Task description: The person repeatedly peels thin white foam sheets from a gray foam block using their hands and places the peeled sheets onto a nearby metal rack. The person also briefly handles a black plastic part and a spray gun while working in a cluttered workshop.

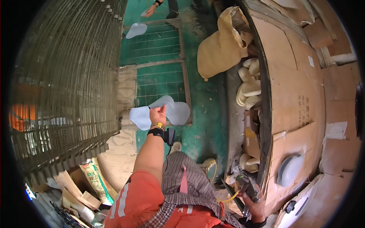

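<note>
My left hand [157, 113] reaches out over a wooden frame strung with wires [159, 78]. Its fingers are closed on a pale grey, rounded flat piece [162, 101]. Two similar pieces, one on the left [140, 117] and one on the right [180, 113], lie beside it at the frame's near end. My right hand [254, 204], low on the right, grips a spray gun [248, 187] with a yellow hose [229, 198]. Near it, a grey domed piece [291, 170] rests on the cardboard-covered bench [294, 95].
Another person's hand [151, 10] is at the far end with a pale piece, and another pale piece [136, 30] lies nearby. A tan sack [220, 49] stands beside cream-coloured rounded forms [251, 83]. Stacked wire racks [72, 83] line the left, above a printed bag [97, 180].
</note>
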{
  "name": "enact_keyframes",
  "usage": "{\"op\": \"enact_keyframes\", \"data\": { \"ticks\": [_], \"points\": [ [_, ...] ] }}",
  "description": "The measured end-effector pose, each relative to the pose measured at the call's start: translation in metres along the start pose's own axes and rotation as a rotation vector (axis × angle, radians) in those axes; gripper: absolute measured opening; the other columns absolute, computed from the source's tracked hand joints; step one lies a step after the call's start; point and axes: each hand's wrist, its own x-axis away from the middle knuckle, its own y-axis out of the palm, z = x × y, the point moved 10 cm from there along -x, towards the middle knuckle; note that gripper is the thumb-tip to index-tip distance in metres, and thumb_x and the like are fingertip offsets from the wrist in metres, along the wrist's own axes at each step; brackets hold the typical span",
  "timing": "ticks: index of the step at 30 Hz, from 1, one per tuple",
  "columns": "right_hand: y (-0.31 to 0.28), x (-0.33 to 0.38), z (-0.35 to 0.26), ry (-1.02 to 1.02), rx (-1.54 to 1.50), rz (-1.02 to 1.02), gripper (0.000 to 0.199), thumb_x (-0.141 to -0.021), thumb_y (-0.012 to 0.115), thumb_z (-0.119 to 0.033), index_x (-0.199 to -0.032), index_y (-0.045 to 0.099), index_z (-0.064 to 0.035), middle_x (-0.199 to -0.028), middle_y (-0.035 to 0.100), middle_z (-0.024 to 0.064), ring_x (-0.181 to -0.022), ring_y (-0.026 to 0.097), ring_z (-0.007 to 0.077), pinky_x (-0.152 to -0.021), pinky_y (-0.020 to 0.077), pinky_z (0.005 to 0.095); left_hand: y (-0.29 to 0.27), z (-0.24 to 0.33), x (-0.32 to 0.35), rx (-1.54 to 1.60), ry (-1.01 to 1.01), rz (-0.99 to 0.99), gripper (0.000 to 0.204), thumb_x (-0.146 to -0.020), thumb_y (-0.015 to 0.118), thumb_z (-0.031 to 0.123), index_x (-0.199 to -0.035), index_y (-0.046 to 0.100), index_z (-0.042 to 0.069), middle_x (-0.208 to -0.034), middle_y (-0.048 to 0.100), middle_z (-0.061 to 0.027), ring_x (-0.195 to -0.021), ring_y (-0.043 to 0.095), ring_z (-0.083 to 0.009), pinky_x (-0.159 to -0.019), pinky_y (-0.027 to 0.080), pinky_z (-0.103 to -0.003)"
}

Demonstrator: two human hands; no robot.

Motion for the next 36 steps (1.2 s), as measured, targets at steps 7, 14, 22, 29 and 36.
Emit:
{"op": "enact_keyframes", "data": {
  "ticks": [7,14,22,29,36],
  "points": [
    [0.025,-0.076,0.056,0.136,0.047,-0.001,0.049,-0.081,0.065,-0.004,-0.124,0.044,0.0033,-0.089,0.063,0.0101,-0.083,0.063,0.0186,-0.077,0.0523,0.0328,0.042,-0.015,-0.113,0.301,0.165,-0.059,0.016,-0.079,0.042,-0.014,-0.092,0.052,-0.009,-0.097,0.057,-0.0175,-0.097,0.057,-0.0298,-0.095,0.049,-0.041],
    [-0.002,-0.098,0.119,0.134,0.125,0.066,0.048,-0.08,0.067,-0.008,-0.122,0.047,0.0033,-0.089,0.063,0.0079,-0.081,0.061,0.0132,-0.074,0.0507,0.0283,-0.015,-0.182,-0.136,0.197,-0.282,-0.021,0.054,-0.08,0.048,-0.011,-0.129,0.034,0.006,-0.114,0.049,-0.0163,-0.094,0.058,-0.0317,-0.086,0.052,-0.047],
    [-0.024,-0.062,0.145,0.094,0.019,0.114,0.047,-0.079,0.068,-0.01,-0.121,0.049,0.0019,-0.091,0.062,0.0062,-0.081,0.059,0.012,-0.074,0.0471,0.0262,-0.02,-0.243,0.072,-0.633,-0.439,-0.29,0.052,-0.08,0.049,-0.009,-0.128,0.034,0.003,-0.106,0.053,-0.0144,-0.089,0.06,-0.0303,-0.083,0.052,-0.042],
    [-0.08,-0.002,0.153,0.017,-0.039,0.1,0.052,-0.079,0.068,-0.01,-0.126,0.047,-0.0034,-0.103,0.06,0.0058,-0.094,0.056,0.0128,-0.084,0.0452,0.0294,0.085,-0.31,0.333,-1.005,-0.194,-0.934,0.02,-0.082,0.061,0.002,-0.101,0.059,0.001,-0.087,0.062,-0.0075,-0.076,0.061,-0.0142,-0.07,0.052,-0.025],
    [-0.183,0.081,0.2,0.025,-0.044,0.292,0.054,-0.08,0.07,-0.015,-0.127,0.046,-0.0043,-0.099,0.061,0.0083,-0.092,0.056,0.0132,-0.084,0.0454,0.0288,0.123,-0.433,0.609,-1.28,0.719,-1.78,0.021,-0.07,0.068,0.008,-0.091,0.064,0.006,-0.087,0.062,-0.0082,-0.085,0.055,-0.0292,-0.077,0.045,-0.041]
  ]
}}
